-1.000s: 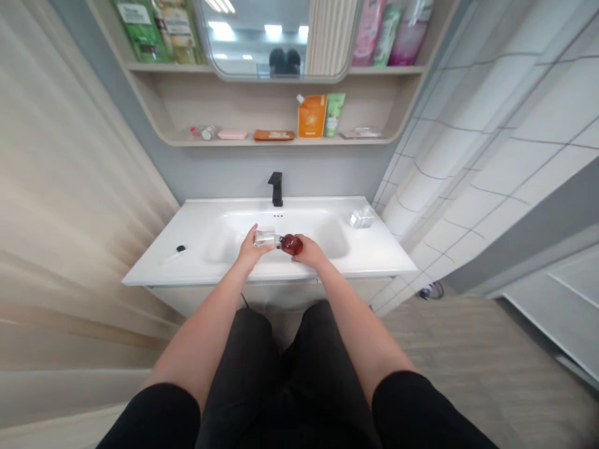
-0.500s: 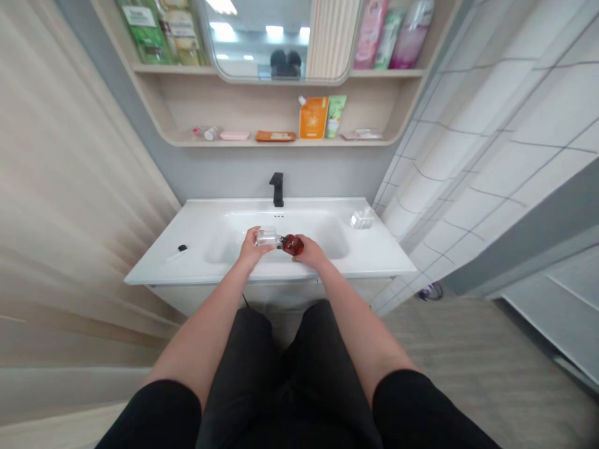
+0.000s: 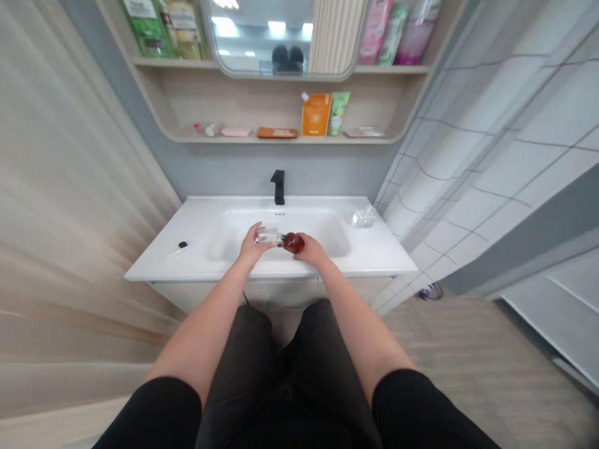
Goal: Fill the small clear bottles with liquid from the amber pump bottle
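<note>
Over the basin (image 3: 219, 240): left hand (image 3: 253, 249), clear bottle (image 3: 267, 236); right hand (image 3: 311, 251), amber bottle (image 3: 293, 242)

Clear glass bottle (image 3: 267, 236) and amber bottle (image 3: 294, 242), mouth to mouth.
Both held near-horizontal, touching end to end, over the middle of the white sink (image 3: 154, 269) basin, nearer its front edge.

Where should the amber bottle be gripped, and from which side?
Take the amber bottle by its round body, from the near side, as the right hand does. Its narrow neck points left at the clear bottle in the left hand, so that end seems taken.
</note>
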The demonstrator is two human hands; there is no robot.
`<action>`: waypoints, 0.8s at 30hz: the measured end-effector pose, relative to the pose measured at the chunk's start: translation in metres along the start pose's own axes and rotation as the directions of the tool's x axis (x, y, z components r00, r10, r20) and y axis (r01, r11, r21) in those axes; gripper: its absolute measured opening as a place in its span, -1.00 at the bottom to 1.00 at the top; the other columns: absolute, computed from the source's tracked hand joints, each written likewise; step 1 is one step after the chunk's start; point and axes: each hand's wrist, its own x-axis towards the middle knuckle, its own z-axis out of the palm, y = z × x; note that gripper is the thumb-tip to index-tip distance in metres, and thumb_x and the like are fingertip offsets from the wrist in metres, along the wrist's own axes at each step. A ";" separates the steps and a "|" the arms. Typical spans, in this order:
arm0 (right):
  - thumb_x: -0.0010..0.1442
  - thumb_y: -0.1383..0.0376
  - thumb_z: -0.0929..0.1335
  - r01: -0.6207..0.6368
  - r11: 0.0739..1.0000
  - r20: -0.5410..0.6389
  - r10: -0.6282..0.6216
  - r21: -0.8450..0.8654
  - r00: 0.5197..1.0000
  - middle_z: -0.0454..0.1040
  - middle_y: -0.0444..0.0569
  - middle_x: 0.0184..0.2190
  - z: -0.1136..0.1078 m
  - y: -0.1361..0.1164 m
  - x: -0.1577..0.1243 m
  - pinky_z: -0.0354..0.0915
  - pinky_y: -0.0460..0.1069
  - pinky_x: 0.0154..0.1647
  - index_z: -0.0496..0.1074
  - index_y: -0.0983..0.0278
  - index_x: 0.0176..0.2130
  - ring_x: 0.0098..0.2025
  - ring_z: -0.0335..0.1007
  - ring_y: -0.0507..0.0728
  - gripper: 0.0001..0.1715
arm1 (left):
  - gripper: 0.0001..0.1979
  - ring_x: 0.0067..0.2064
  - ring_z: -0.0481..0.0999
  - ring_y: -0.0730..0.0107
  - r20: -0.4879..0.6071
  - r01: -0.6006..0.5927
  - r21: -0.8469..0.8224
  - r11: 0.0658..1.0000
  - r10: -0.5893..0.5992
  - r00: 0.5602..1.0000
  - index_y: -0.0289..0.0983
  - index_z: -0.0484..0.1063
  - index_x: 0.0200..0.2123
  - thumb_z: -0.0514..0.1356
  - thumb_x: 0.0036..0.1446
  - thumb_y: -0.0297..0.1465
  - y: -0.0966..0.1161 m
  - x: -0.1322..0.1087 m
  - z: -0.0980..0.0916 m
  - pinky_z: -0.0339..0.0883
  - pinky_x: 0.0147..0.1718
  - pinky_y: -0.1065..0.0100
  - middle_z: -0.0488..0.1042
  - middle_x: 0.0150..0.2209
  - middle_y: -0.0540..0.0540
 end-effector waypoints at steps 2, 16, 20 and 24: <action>-0.08 0.40 0.67 0.003 1.000 -0.002 -0.003 0.000 1.000 0.67 0.07 0.15 0.000 0.000 0.000 0.47 0.18 0.22 0.48 0.20 0.30 0.14 0.62 0.35 -0.01 | 0.08 0.18 0.60 0.03 0.004 -0.001 0.001 1.000 0.001 1.000 -0.08 0.47 0.38 0.67 -0.30 -0.43 -0.001 0.000 0.000 0.48 0.28 -0.08 0.48 0.30 -0.24; -0.09 0.41 0.65 0.003 1.000 -0.008 -0.003 -0.006 1.000 0.67 0.07 0.15 0.000 -0.001 0.000 0.47 0.19 0.24 0.49 0.18 0.31 0.14 0.62 0.37 -0.01 | 0.11 0.30 0.56 -0.02 0.004 -0.009 0.023 1.000 0.009 1.000 -0.10 0.46 0.44 0.66 -0.25 -0.47 0.006 -0.001 0.002 0.36 0.40 -0.11 0.49 0.33 -0.26; -0.09 0.41 0.65 0.001 1.000 -0.001 -0.001 -0.004 1.000 0.68 0.07 0.13 0.000 -0.001 0.000 0.48 0.18 0.21 0.51 0.19 0.28 0.11 0.63 0.36 -0.03 | 0.10 0.37 0.50 -0.06 0.000 -0.024 0.038 0.999 0.024 1.000 -0.11 0.47 0.43 0.66 -0.24 -0.49 0.007 -0.002 0.003 0.34 0.42 -0.10 0.51 0.33 -0.27; -0.10 0.41 0.66 -0.006 1.000 -0.001 0.006 -0.005 1.000 0.68 0.06 0.12 0.000 -0.001 0.000 0.48 0.18 0.20 0.51 0.19 0.28 0.10 0.63 0.36 -0.04 | 0.10 0.41 0.46 -0.10 0.008 -0.032 0.043 0.999 0.031 0.999 -0.10 0.46 0.44 0.66 -0.23 -0.48 0.007 -0.003 0.003 0.34 0.41 -0.13 0.49 0.36 -0.29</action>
